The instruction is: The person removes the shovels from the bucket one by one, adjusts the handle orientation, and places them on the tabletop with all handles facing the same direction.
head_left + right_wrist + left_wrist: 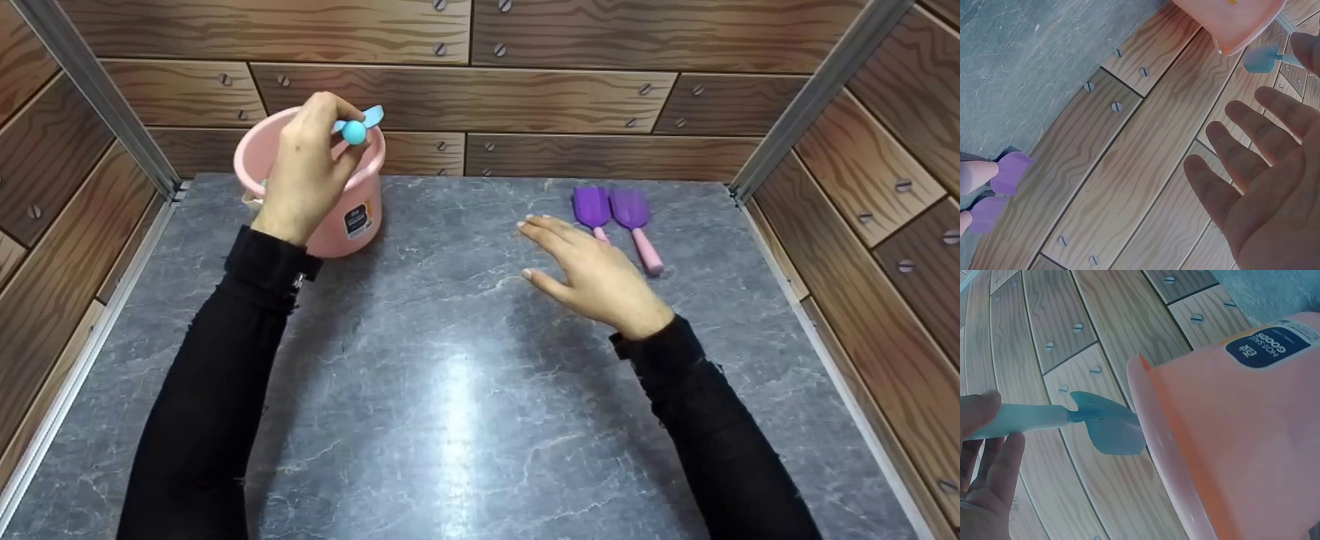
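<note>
My left hand (311,154) pinches the handle of a light-blue toy shovel (355,133) over the rim of a pink bucket (337,229). In the left wrist view the shovel's blade (1114,424) points toward the bucket's rim, with the handle between thumb and fingers of the left hand (991,472). My right hand (596,277) hovers with straight fingers and holds nothing. Close to it, on the grey tabletop, lie two purple shovels with pink handles, the left shovel (592,206) partly covered by the hand and the right shovel (630,210) beside it. Most of the bucket's inside is hidden.
A grey marbled tabletop (450,315) spreads under both arms. Wood-patterned walls (465,97) enclose it at the back and sides, with metal posts (825,90) at the corners. The bucket stands at the back left.
</note>
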Demonstrator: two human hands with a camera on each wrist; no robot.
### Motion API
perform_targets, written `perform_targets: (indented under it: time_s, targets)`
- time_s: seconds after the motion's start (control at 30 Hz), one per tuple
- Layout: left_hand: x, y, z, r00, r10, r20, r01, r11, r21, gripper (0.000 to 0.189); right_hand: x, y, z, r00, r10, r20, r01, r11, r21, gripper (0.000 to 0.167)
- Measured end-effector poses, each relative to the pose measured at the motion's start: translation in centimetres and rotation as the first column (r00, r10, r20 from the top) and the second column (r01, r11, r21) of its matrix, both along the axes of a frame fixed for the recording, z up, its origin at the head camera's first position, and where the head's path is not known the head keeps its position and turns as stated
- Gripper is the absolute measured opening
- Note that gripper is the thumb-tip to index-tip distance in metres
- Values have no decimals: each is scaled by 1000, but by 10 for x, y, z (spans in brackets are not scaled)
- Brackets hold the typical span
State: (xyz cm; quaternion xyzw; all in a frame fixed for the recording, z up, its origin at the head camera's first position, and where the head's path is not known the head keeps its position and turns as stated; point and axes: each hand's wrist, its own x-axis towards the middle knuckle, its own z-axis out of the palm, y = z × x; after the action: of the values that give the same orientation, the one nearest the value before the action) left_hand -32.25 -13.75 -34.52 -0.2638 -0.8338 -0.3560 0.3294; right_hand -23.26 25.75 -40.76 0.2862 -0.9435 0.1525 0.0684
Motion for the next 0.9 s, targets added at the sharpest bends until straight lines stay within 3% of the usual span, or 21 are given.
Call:
perform_targets:
  time_s: [0.27, 0.5, 0.9]
  targets:
    - [5, 8, -4, 998, -47, -51, 45, 998, -47, 11, -2, 3, 1, 1000, -25, -4, 24, 1000, -3, 72]
    - [11, 13, -10, 996, -38, -83, 31, 996, -88, 24, -2, 2, 1, 999, -42, 4, 42, 999, 4, 71]
    - [13, 25, -28, 990, -26, -136, 23, 999, -24, 17, -4, 0, 1, 999, -41, -5, 41, 999, -10, 70]
